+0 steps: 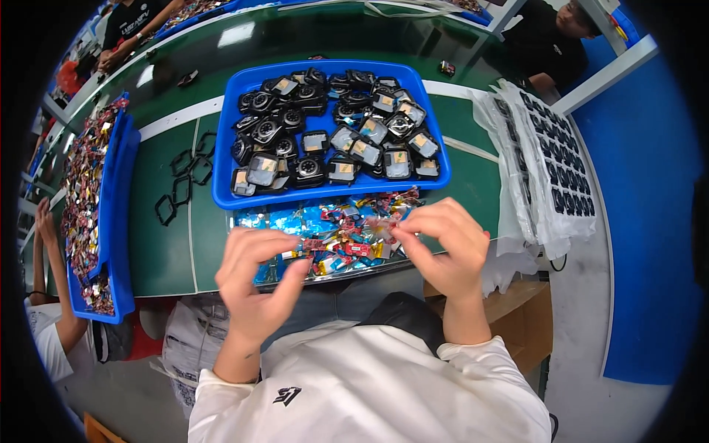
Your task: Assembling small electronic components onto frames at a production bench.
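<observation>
Watch cases [267, 131] lay in a tray [332, 198] on the counter [162, 255]. Small parts [360, 250] lay before that tray, along the counter's near edge. Loose frames [182, 190] lay left of it; farther left, a bin [118, 221] held more parts. Moulded trays [539, 196] sat to the right, a carton [528, 325] below them.

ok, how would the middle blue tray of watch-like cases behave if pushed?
The blue tray is probably stiff: its moulded rim looks thick. Likely heavy, with many watch-like cases inside. Tipping seems unlikely given its broad shape, though the loosely piled contents may shift.
</observation>
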{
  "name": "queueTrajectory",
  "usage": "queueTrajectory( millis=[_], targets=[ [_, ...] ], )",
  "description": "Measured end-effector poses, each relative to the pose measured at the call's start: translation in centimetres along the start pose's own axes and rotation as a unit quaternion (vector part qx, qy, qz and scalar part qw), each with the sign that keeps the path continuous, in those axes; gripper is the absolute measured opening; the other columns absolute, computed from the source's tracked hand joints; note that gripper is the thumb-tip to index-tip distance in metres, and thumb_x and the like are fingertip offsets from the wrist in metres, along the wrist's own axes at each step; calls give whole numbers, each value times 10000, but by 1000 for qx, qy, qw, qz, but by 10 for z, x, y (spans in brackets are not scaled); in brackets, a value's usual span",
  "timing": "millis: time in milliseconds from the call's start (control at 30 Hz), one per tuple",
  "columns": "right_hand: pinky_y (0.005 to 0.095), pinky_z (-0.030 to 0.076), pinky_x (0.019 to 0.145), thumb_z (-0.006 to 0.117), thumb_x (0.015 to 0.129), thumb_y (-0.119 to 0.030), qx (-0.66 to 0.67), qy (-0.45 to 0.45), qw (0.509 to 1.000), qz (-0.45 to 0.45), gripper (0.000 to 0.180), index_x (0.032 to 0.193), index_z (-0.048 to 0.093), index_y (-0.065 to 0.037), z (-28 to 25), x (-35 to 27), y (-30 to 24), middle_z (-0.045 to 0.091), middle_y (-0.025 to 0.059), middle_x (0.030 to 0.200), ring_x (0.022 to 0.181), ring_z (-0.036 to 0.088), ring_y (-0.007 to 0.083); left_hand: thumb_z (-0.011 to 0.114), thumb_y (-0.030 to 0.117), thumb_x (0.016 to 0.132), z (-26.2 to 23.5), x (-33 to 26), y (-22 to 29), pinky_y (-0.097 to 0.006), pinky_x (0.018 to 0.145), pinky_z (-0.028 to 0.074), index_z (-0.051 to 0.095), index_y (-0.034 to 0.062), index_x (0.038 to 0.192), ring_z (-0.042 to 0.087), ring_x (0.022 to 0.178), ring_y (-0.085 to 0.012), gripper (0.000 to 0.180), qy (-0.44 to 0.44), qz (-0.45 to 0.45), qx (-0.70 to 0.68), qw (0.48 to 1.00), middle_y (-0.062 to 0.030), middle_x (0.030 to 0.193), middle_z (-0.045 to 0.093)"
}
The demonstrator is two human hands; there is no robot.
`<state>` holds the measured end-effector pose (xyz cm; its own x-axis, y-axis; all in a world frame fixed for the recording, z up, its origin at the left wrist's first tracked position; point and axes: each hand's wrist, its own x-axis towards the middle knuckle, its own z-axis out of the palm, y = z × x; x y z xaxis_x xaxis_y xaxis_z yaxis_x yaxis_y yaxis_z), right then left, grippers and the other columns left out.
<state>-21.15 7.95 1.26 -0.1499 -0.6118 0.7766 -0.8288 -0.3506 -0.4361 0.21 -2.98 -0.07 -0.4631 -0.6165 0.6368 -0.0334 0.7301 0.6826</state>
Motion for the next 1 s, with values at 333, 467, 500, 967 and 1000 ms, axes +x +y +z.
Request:
queueTrajectory(
  millis=[333, 467, 500, 967, 1000],
  targets=[
    [257, 435, 548, 748, 703, -8, 140, -119, 981, 59, 146, 797, 636, -16, 11, -10, -11, 644, 81, 787, 650, 591, 184, 696, -47, 675, 22, -3, 11, -312, 703, 472, 659, 23, 867, 602, 759, -188, 208, -94, -73, -114, 986, -39, 802, 667],
    [264, 438, 572, 744, 723, -33, 238, -216, 917, 237, 147, 814, 631, -13, 11, -12, -18, 640, 87, 844, 673, 579, 169, 644, -67, 684, 17, -9, 11, -304, 715, 466, 706, 27, 898, 596, 758, -187, 241, -152, -2, -103, 983, -42, 842, 685],
    [269, 443, 588, 759, 712, -46, 201, -137, 943, 227, 177, 832, 634, -13, 15, -11, -24, 634, 93, 869, 690, 574, 168, 640, -66, 686, 16, -10, 10, -298, 720, 464, 715, 26, 943, 597, 762, -189, 282, -152, -31, -140, 978, -47, 868, 694],
    [298, 431, 623, 778, 674, -53, 125, -91, 983, 100, 252, 910, 691, -41, 35, -22, -33, 598, 51, 832, 716, 540, 200, 709, -144, 672, 14, -23, 17, -265, 696, 506, 704, -34, 916, 646, 772, -182, 268, -20, -32, -31, 999, -117, 826, 711],
    [298, 431, 623, 778, 674, -53, 125, -90, 983, 99, 252, 910, 691, -41, 35, -21, -33, 598, 51, 832, 716, 540, 200, 709, -144, 672, 15, -23, 17, -265, 696, 506, 704, -34, 916, 646, 772, -182, 268, -20, -32, -31, 999, -117, 826, 711]
  ],
)
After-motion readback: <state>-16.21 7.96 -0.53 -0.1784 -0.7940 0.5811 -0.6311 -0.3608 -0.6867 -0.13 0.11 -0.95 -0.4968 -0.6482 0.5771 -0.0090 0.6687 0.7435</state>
